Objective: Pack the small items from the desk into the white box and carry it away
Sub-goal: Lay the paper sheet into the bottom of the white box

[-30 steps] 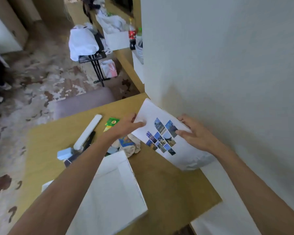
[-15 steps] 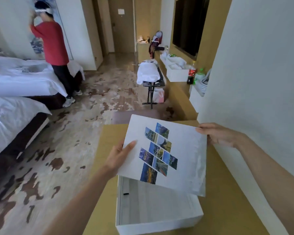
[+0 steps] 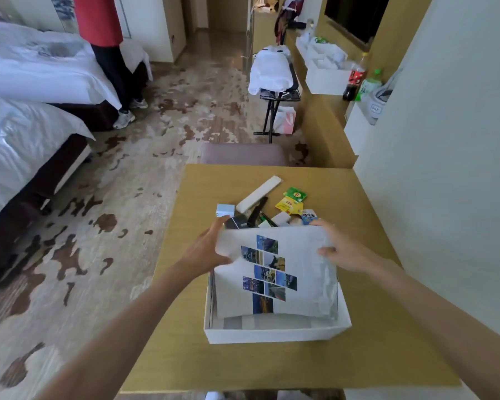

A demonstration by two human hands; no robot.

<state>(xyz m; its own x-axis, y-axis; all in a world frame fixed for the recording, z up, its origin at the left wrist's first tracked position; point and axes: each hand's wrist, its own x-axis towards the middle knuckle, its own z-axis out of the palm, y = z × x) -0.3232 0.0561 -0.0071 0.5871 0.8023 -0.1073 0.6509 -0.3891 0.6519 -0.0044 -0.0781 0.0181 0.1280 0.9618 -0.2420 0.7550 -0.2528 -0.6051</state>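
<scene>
White box [image 3: 272, 334] near-centre on table [image 3: 185, 356] | printed sheet [image 3: 274, 272] tilted into it, far edge up | left hand [image 3: 208, 252] and right hand [image 3: 339, 249] clasp its far corners | small items [image 3: 272, 206] heaped just beyond box's far rim, seemingly about level between hands | white stick [image 3: 259, 193] runs near-left to far-right

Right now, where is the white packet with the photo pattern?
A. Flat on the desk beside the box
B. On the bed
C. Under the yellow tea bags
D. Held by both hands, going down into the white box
D: the left hand and right hand grip the top corners of the white packet, whose lower part is inside the white box.
</scene>
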